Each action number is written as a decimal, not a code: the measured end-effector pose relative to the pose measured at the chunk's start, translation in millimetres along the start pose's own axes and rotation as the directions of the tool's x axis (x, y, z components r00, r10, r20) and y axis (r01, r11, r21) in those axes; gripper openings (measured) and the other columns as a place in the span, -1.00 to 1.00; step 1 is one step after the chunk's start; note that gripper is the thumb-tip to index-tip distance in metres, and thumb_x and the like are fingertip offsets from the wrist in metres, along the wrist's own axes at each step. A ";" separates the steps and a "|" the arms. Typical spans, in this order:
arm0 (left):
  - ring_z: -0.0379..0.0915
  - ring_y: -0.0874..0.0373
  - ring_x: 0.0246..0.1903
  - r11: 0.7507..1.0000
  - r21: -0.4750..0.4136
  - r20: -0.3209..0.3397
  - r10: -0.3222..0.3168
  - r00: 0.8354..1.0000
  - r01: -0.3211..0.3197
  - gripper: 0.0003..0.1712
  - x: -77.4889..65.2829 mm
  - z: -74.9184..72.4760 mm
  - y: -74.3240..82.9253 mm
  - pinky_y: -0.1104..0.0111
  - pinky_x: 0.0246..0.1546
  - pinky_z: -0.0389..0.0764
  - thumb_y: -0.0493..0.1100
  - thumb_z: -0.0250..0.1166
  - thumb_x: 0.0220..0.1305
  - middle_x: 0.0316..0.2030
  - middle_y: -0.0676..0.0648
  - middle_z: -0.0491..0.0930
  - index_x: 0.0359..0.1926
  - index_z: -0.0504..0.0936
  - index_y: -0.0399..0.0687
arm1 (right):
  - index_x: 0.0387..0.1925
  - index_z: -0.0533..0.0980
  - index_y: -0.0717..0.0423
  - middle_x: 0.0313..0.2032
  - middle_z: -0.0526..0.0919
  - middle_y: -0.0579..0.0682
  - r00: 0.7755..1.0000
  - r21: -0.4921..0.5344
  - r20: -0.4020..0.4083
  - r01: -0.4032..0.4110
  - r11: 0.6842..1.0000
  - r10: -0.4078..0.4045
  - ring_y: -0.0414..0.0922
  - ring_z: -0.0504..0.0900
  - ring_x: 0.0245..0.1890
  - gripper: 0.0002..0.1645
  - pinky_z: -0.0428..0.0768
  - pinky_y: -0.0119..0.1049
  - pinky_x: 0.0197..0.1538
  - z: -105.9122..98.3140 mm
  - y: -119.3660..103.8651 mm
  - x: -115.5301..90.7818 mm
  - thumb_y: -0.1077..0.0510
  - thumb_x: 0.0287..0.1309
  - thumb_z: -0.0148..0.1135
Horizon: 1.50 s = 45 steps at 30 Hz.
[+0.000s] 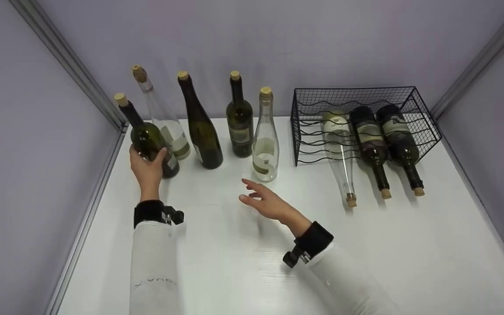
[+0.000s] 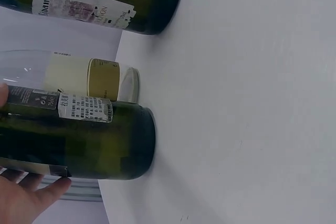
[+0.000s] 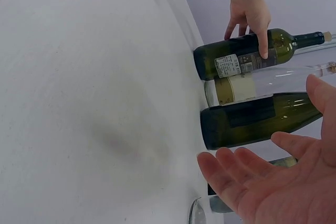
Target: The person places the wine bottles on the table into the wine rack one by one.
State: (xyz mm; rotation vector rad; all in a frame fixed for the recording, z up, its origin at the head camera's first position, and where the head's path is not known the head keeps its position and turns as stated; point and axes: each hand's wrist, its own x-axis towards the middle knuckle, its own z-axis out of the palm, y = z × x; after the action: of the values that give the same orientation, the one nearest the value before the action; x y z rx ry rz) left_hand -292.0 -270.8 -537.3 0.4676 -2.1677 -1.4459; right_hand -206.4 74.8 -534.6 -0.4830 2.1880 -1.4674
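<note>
Gripping an upright green bottle, left fingers are sitting below its cork, unseen in left-wrist view; right fingers are hovering spread.

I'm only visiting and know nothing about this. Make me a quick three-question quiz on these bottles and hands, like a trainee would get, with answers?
1. How many bottles lie in the wire rack?
2. True or false: the right hand is empty.
3. The corked bottle in the left hand is made of: a) clear glass; b) green glass; c) blue glass.

Key: 1. Three; 2. True; 3. b.
</note>
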 end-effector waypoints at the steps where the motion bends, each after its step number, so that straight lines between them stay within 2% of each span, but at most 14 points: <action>1: 0.16 0.00 0.37 1.000 -0.001 -0.001 0.003 1.000 -0.003 -0.01 -0.5 0.1 0.2 0.37 0.34 0.15 -0.12 0.47 0.16 0.36 -0.24 0.25 0.45 0.10 -0.28 | 0.51 0.12 0.02 0.41 0.20 0.22 1.000 0.001 0.000 0.000 1.000 0.000 0.11 0.34 0.31 -0.20 0.38 0.04 0.25 0.1 0.1 -0.2 -0.16 0.40 0.10; 12: 0.13 -0.02 0.39 1.000 -0.007 0.045 -0.021 0.999 0.022 0.07 -5.6 -0.4 0.5 0.34 0.36 0.13 -0.03 0.49 0.12 0.39 -0.28 0.21 0.45 0.02 -0.23 | 0.50 0.13 0.04 0.40 0.21 0.23 1.000 0.027 -0.010 -0.016 1.000 0.016 0.11 0.32 0.33 -0.20 0.38 0.06 0.25 0.8 1.3 -1.3 -0.19 0.40 0.07; 25: 0.24 -0.01 0.32 0.997 -0.072 0.055 0.045 0.998 -0.041 0.04 -17.4 -8.7 -5.4 0.29 0.31 0.25 -0.11 0.56 0.02 0.32 -0.24 0.31 0.39 0.13 -0.23 | 0.50 0.14 0.03 0.40 0.22 0.22 1.000 0.052 0.000 -0.021 0.998 0.021 0.10 0.33 0.32 -0.22 0.42 0.02 0.22 2.8 -0.7 -2.1 -0.18 0.42 0.05; 30: 0.28 -0.01 0.28 0.993 -0.049 0.048 0.111 0.993 -0.109 0.02 -26.0 -8.1 -2.6 0.25 0.28 0.30 -0.11 0.58 -0.02 0.26 -0.24 0.36 0.36 0.19 -0.24 | 0.49 0.15 0.03 0.39 0.21 0.26 1.000 0.120 0.009 -0.014 0.993 0.013 0.11 0.33 0.31 -0.27 0.44 0.02 0.21 0.5 -3.9 -2.0 -0.16 0.45 0.02; 34: 0.30 -0.04 0.26 0.980 -0.042 0.050 0.197 0.979 -0.195 0.01 -34.7 -7.4 2.7 0.20 0.27 0.30 -0.16 0.58 -0.03 0.23 -0.24 0.38 0.36 0.21 -0.27 | 0.48 0.16 0.06 0.35 0.26 0.25 1.000 0.140 0.013 -0.004 0.990 0.002 0.16 0.39 0.27 -0.28 0.46 0.03 0.19 -0.7 -7.0 -2.5 -0.17 0.47 -0.03; 39: 0.28 -0.01 0.26 0.952 -0.025 0.055 0.307 0.950 -0.306 -0.02 -44.8 -6.7 9.5 0.18 0.27 0.29 -0.20 0.56 -0.01 0.25 -0.20 0.37 0.38 0.24 -0.28 | 0.50 0.12 0.10 0.30 0.33 0.30 0.999 0.193 0.040 -0.018 0.981 0.011 0.25 0.44 0.22 -0.27 0.44 0.09 0.20 -2.1 -9.0 -3.0 -0.19 0.50 -0.12; 43: 0.26 0.03 0.28 0.934 -0.004 0.059 0.356 0.933 -0.356 -0.06 -52.7 -6.7 15.1 0.18 0.30 0.25 -0.20 0.55 0.00 0.25 -0.16 0.37 0.36 0.26 -0.24 | 0.50 0.11 0.13 0.28 0.36 0.34 0.998 0.216 0.055 -0.024 0.976 0.013 0.23 0.49 0.18 -0.27 0.43 0.15 0.19 -3.3 -11.1 -3.7 -0.18 0.52 -0.19; 45: 0.27 0.03 0.28 0.920 0.002 0.056 0.390 0.919 -0.391 -0.07 -56.8 -6.2 17.5 0.17 0.31 0.24 -0.21 0.56 -0.01 0.23 -0.16 0.39 0.34 0.28 -0.23 | 0.49 0.13 0.14 0.25 0.39 0.33 0.998 0.228 0.054 -0.025 0.973 0.013 0.22 0.51 0.17 -0.29 0.44 0.15 0.18 -3.9 -12.5 -4.0 -0.18 0.53 -0.20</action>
State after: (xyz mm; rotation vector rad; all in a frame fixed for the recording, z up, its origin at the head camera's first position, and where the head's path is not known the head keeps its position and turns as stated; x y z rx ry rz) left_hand -242.0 -238.6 -530.9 -0.0090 -2.1572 -1.2324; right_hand -204.7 75.2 -521.0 -0.4149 1.9467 -1.6521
